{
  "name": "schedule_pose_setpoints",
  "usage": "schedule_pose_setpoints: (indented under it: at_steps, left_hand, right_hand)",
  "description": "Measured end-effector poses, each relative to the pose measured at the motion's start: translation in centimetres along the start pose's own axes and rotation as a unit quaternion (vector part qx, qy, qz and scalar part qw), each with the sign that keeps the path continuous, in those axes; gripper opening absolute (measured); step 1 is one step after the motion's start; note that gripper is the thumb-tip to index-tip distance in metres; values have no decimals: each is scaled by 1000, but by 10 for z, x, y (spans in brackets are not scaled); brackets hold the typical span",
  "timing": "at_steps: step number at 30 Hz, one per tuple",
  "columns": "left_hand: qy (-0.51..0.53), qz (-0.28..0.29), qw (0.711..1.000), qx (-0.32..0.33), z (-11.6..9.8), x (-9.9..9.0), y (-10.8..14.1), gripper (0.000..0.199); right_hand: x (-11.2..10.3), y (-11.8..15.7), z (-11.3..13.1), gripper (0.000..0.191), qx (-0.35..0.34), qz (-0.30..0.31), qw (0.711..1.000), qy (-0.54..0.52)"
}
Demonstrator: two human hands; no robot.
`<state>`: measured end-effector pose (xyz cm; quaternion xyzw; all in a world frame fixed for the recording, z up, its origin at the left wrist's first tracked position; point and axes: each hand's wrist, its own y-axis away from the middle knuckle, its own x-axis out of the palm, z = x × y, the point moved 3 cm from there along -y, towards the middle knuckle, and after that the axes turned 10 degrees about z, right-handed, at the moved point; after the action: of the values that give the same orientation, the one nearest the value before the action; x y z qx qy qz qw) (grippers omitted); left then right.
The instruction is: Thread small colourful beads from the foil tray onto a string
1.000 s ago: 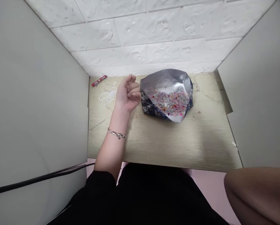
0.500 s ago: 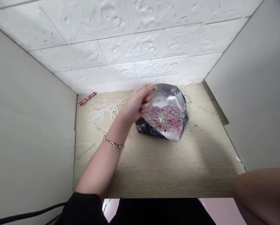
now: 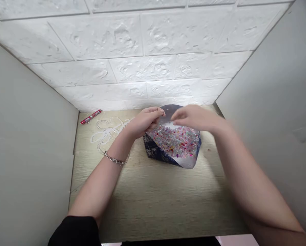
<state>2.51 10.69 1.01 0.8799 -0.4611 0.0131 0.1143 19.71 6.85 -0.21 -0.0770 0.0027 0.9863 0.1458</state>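
My left hand (image 3: 147, 121) is closed in a pinch, with a thin needle (image 3: 167, 110) sticking out past its fingertips to the right. Any thread running from it is too fine to follow. Facing it, my right hand (image 3: 191, 118) hovers over the bag's far part, slightly blurred, its thumb and fingers bent and apart with nothing seen between them. Below both hands lies an opened bag (image 3: 159, 153), dark blue patterned outside and silver inside. Many small beads (image 3: 178, 140), mostly pink, clear and red, are heaped on its silver lining.
Left of the bag, strings of white beads (image 3: 105, 135) lie looped on the wooden tabletop (image 3: 153, 198). A red patterned strip (image 3: 91, 117) rests at the back left corner. A white brick-pattern wall (image 3: 127, 71) closes the back, and grey panels (image 3: 27, 136) stand at both sides.
My right hand has come in from the lower right edge to above the bag, close to my left hand. The left hand stays pinched. The whole view has shifted slightly.
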Motion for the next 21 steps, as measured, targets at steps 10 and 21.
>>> schedule_pose_setpoints:
  at_steps: [10, 21]
  left_hand:
    - [-36, -6, 999, -28, 0, -4, 2, 15]
    - [-44, -13, 998, -34, 1, -5, 1, 17]
  right_hand:
    - [26, -6, -20, 12, 28, 354, 801, 482]
    - [32, -5, -18, 16, 12, 397, 761, 514]
